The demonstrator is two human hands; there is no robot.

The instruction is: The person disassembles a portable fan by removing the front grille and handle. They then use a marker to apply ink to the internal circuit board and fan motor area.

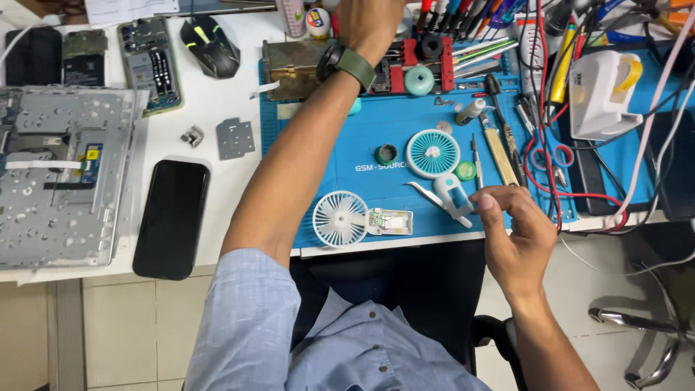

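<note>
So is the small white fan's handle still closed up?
No. The white fan lies on the blue mat with its handle casing off, showing the circuit board inside.

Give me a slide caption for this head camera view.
Over a blue repair mat, the right hand pinches a fan part while the left hand reaches toward tools.
</note>
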